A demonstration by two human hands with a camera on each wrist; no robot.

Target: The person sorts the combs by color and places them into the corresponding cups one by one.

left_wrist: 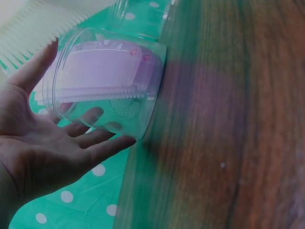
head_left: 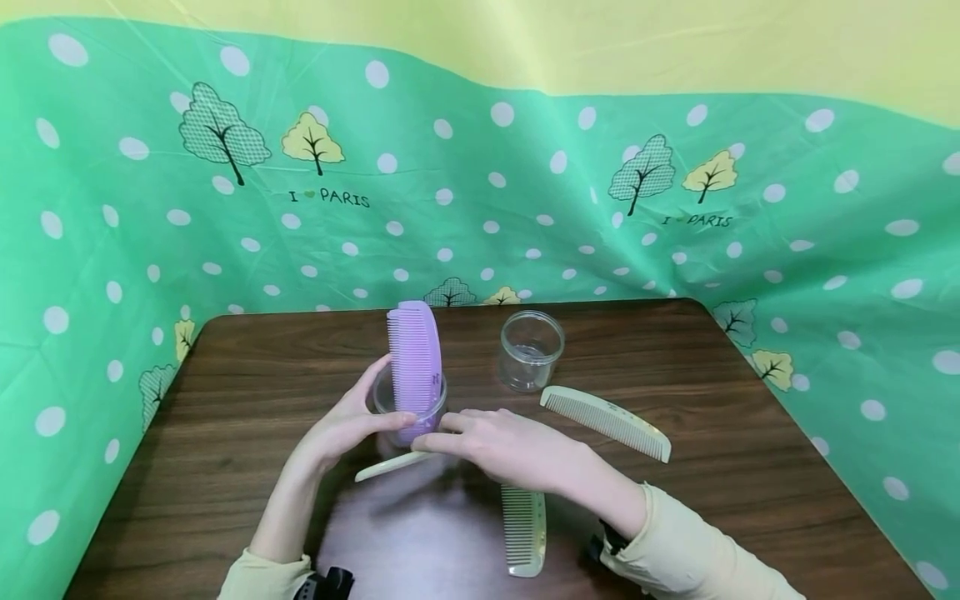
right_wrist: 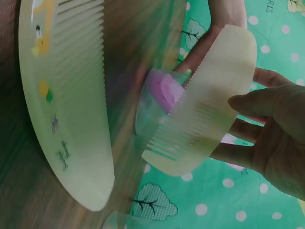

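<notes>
My left hand (head_left: 347, 429) holds a transparent jar (left_wrist: 128, 114) by its side, thumb near the rim and fingers along the wall. Purple combs (head_left: 414, 367) stand upright in that jar, their upper halves rising above the rim. My right hand (head_left: 510, 450) pinches a pale green comb (right_wrist: 214, 90) between thumb and fingers. In the head view this comb lies slanted just in front of the jar, its right end hidden behind the right hand. Another pale green comb (head_left: 525, 533), printed with small figures, lies on the table below the right hand.
A second transparent jar (head_left: 528, 354) stands at the back, right of the first. One more pale green comb (head_left: 607, 423) lies diagonally in front of it. The dark wooden table (head_left: 247, 392) is bordered by a green dotted cloth (head_left: 450, 167).
</notes>
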